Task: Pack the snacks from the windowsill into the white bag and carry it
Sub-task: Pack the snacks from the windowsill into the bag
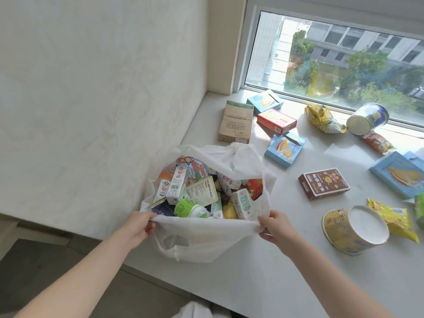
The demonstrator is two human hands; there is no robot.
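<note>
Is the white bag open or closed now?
Open. The left hand and right hand hold the rim of the white bag apart, and cartons inside show.

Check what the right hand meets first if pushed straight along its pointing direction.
The right hand pinches the near rim of the white fabric bag; past that, probably the white-and-green drink carton inside, though depth is unclear.

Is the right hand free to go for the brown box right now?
Probably not at once: the right hand pinches the rim of the white bag. Once it lets go, the brown box lies close, with bare windowsill between.
</note>
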